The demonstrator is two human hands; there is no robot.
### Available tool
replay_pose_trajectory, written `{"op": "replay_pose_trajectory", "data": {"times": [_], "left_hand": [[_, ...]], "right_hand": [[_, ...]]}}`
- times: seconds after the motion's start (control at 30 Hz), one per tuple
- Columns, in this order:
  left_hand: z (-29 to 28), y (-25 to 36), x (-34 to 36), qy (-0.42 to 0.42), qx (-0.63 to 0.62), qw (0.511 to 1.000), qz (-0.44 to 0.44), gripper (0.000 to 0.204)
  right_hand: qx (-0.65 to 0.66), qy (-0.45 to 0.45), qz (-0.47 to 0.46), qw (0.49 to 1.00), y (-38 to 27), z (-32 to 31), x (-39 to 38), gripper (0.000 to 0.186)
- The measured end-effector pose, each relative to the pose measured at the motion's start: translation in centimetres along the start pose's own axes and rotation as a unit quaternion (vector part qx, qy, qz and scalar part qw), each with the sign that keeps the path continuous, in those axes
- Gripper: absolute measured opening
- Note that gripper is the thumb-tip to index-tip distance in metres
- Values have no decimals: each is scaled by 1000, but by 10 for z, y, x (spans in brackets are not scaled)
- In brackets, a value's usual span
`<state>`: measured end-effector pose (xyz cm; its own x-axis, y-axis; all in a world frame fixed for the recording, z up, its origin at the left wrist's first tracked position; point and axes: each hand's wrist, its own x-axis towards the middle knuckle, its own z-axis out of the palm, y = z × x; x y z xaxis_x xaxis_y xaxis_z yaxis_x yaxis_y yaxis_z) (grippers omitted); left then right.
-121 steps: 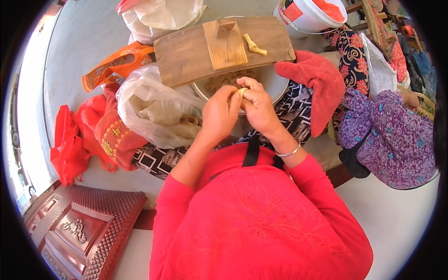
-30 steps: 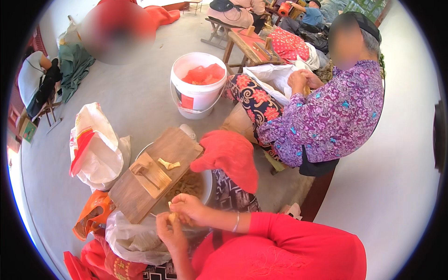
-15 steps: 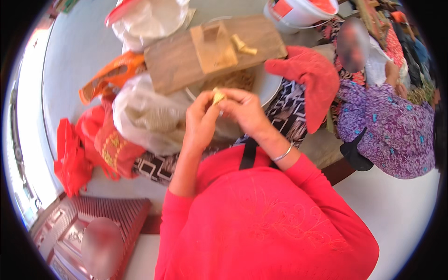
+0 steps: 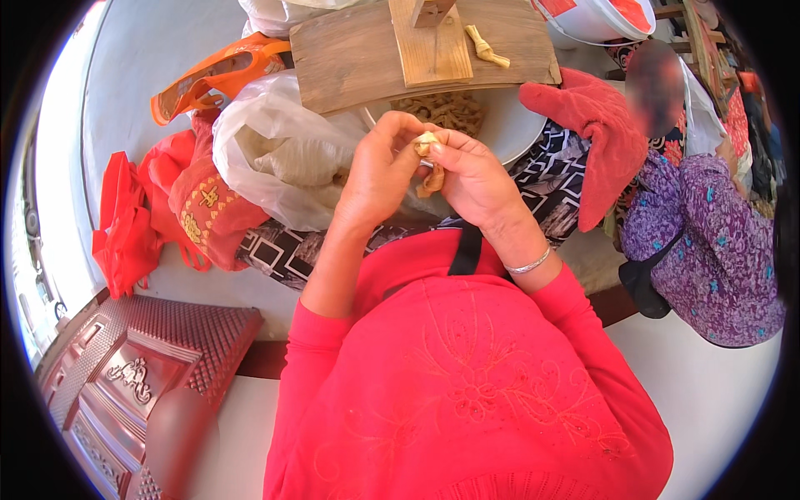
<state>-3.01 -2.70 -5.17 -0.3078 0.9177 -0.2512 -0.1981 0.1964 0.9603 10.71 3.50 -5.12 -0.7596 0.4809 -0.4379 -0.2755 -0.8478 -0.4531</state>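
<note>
Close together in front of my body, both my hands pinch a yellow-tan knotted strip (image 4: 432, 179). My left hand (image 4: 377, 177) has its thumb and fingers closed at the knot's left side. Thumb against fingers, my right hand (image 4: 482, 179) grips the other side, and a curled tail of the strip hangs below. Just beyond is a white basin (image 4: 537, 133) holding many tan pieces (image 4: 454, 108). A wooden board (image 4: 342, 67) lies across the basin, with a lighter wooden piece (image 4: 431, 54) on top. Beside that piece rests another knotted strip (image 4: 485, 47).
Left of the basin are a translucent plastic bag (image 4: 258, 167), an orange bag (image 4: 221, 79) and red bags (image 4: 125, 225). A red cloth (image 4: 596, 137) lies at the right. Beyond it sits a person in purple patterned clothing (image 4: 708, 242). A white bucket (image 4: 583, 21) stands far right.
The view has shifted, so the board and basin sit higher and further right. My hands remain together on the strip, whose tail now shows below my fingers.
</note>
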Motion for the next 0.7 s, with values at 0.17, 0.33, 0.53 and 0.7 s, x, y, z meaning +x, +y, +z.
{"op": "replay_pose_trajectory", "data": {"times": [0.17,0.33,0.53,0.7], "left_hand": [[-1,-11,-8,92,229,964,94,15],[-7,-2,-20,38,290,925,244,15],[-20,3,-21,-73,163,982,60,12],[-19,12,-19,-131,201,965,101,9]], "right_hand": [[-58,8,-44,997,6,0,-3,26],[-159,62,-69,983,12,-14,-13,24],[-117,21,-72,990,8,-22,-5,9],[-207,29,-99,973,-4,-11,-16,10]]}}
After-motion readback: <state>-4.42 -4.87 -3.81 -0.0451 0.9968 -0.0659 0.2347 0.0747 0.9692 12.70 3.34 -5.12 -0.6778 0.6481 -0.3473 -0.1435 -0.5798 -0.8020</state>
